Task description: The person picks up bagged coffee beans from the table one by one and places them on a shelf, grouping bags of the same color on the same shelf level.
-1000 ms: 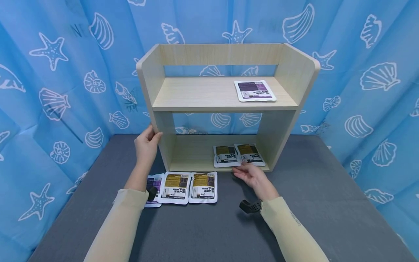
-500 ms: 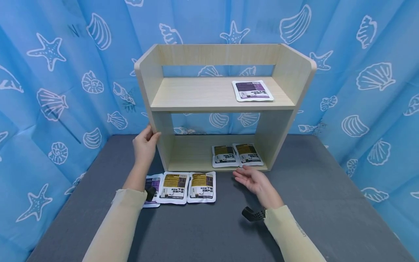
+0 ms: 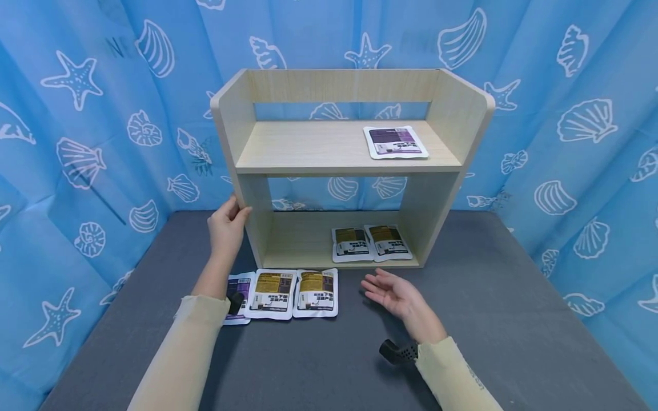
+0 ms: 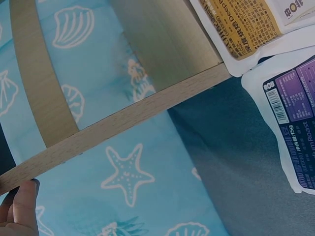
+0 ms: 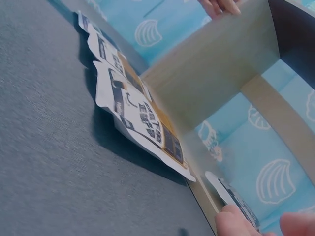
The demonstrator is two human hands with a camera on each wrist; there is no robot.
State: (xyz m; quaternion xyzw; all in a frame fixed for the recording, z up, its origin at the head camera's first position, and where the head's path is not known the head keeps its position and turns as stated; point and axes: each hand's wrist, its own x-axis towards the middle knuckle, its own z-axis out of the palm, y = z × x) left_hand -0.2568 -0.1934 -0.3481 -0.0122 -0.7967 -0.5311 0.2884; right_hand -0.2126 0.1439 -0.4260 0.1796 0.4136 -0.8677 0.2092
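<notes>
A light wood two-tier shelf (image 3: 303, 142) stands on the grey table. My left hand (image 3: 227, 228) holds its left side panel, thumb at the front edge and fingers on the outer side; the thumb (image 4: 25, 204) shows at that edge in the left wrist view. Palm turned up, my right hand (image 3: 398, 297) is over the table just before the lower board, fingers loosely bent and holding nothing. Behind it on that board lie two brown-and-white pouches, the left pouch (image 3: 352, 245) and the right pouch (image 3: 389, 244), side by side. A purple-and-white pouch (image 3: 396, 142) lies on the upper board.
On the table (image 3: 319, 365) before the shelf's left part lie a purple pouch (image 3: 239, 285), partly covered by my left wrist's camera, and two brown-and-white pouches, one in the middle (image 3: 272, 295) and one at right (image 3: 316, 293). A blue shell-patterned curtain (image 3: 103, 188) hangs behind.
My right hand has drawn back from the lower board's pouches toward the front, its fingers now apart from them. The left hand stays at the side panel. The pouches lie as before.
</notes>
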